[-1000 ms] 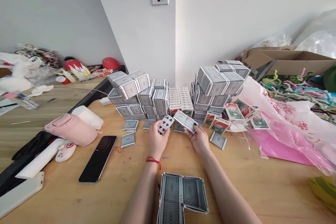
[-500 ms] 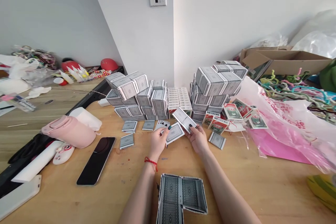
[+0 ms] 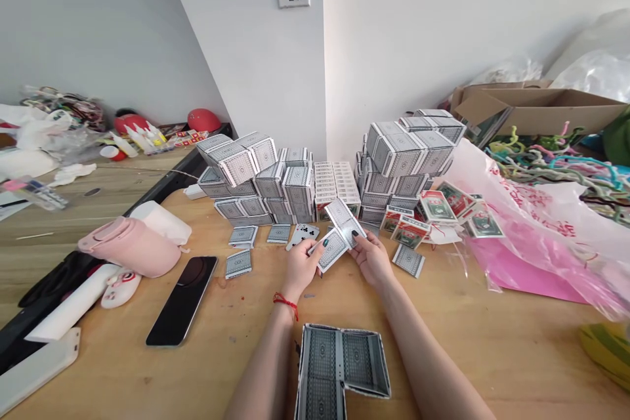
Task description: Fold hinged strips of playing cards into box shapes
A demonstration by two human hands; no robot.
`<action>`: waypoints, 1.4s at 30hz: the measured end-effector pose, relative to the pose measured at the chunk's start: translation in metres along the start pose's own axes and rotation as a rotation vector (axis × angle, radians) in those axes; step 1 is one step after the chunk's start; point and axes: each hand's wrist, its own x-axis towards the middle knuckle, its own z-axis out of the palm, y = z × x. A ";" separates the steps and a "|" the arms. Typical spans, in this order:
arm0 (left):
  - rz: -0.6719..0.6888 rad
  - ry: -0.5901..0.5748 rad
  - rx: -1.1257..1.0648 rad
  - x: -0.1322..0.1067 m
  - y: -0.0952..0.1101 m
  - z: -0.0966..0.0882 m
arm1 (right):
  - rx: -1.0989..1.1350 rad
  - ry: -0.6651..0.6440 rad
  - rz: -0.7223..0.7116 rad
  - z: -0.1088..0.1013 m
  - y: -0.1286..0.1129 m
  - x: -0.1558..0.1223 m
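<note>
My left hand (image 3: 302, 266) is closed on a playing card (image 3: 331, 251), its patterned back facing up. Between the thumb and fingers of my right hand (image 3: 373, 259) is another playing card (image 3: 339, 213), also back up and slanting to the upper left. The two cards overlap at their edges. Just beyond my left hand a face-up card (image 3: 302, 234) with black clubs lies on the table. Nearer to me, between my forearms, sits an L-shaped open tray (image 3: 365, 357) made of cards.
Stacks of card-built blocks stand at the back left (image 3: 290, 184) and back right (image 3: 394, 151). Folded cards (image 3: 239, 264) and card boxes (image 3: 438, 207) lie before them. A phone (image 3: 182, 302) and pink cup (image 3: 130, 246) are left; pink plastic (image 3: 531, 256) covers the right.
The card in my right hand has turned steeper. The card in my left hand has shifted right and tilted, and the two cards now overlap.
</note>
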 end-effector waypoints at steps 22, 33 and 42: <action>0.121 0.052 0.143 0.005 -0.007 -0.004 | -0.128 -0.082 -0.047 0.005 -0.006 -0.006; -0.077 0.006 -0.059 0.007 -0.011 -0.004 | -0.222 -0.099 -0.055 0.007 -0.003 -0.008; 0.063 0.070 0.033 0.004 -0.001 0.002 | -0.341 -0.204 -0.030 0.010 0.000 -0.011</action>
